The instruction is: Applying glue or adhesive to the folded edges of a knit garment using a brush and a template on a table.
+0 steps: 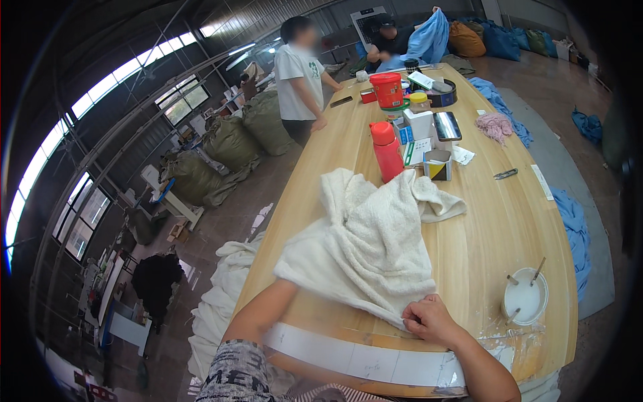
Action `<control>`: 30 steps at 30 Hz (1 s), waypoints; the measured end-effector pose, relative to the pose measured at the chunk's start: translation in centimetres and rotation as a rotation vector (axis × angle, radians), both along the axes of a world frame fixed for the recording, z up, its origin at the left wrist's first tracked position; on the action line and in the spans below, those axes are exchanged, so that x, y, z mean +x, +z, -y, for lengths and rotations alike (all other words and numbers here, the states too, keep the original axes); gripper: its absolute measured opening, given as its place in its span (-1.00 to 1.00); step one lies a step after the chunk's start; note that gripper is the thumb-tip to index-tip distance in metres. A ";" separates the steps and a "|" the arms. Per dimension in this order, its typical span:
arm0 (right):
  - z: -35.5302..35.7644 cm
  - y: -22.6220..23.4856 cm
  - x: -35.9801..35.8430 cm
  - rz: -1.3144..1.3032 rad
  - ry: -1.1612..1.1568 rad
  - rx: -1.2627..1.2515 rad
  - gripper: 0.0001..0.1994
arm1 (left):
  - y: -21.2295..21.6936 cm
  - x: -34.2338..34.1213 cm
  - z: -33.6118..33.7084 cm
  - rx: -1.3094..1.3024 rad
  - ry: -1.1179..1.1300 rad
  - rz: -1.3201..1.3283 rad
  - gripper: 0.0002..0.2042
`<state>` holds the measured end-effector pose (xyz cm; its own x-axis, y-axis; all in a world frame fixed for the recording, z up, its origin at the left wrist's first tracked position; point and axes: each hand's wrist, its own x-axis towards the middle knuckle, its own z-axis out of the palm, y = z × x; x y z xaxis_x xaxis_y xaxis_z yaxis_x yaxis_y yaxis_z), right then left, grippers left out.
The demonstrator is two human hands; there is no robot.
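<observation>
A cream fleecy garment (375, 244) lies rumpled on the wooden table in front of me, one sleeve-like part spread to the right. My left forearm (262, 309) reaches in under its lower left edge. The cloth covers my left hand, so its fingers are hidden. At the lower right corner of the garment, my right hand (430, 319) is closed on the hem, fingers bent and pressed together. Just beyond the cloth stands a red bottle (386, 153).
A white paste tub (526, 298) with sticks stands at the right. Near the table edge lies a small metal tool (506, 173). Beyond the bottle are boxes, a phone (447, 126) and a red tub (386, 90). Two people are at the far end, one holding blue cloth (427, 39).
</observation>
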<state>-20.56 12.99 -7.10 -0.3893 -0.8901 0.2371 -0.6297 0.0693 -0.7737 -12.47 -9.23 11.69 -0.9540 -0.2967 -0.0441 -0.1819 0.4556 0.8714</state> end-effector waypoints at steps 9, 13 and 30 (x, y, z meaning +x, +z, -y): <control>0.3 0.1 0.2 -0.047 -0.011 -0.066 -0.97 | -1.4 0.5 1.0 -0.146 0.032 0.075 -0.44; 0.0 0.1 0.2 -0.040 0.002 -0.057 -0.97 | -2.1 0.7 1.3 -0.212 0.039 0.109 -0.44; 0.1 0.0 0.1 -0.067 0.034 -0.010 -0.96 | -4.3 1.5 3.1 -0.482 0.106 0.201 -0.43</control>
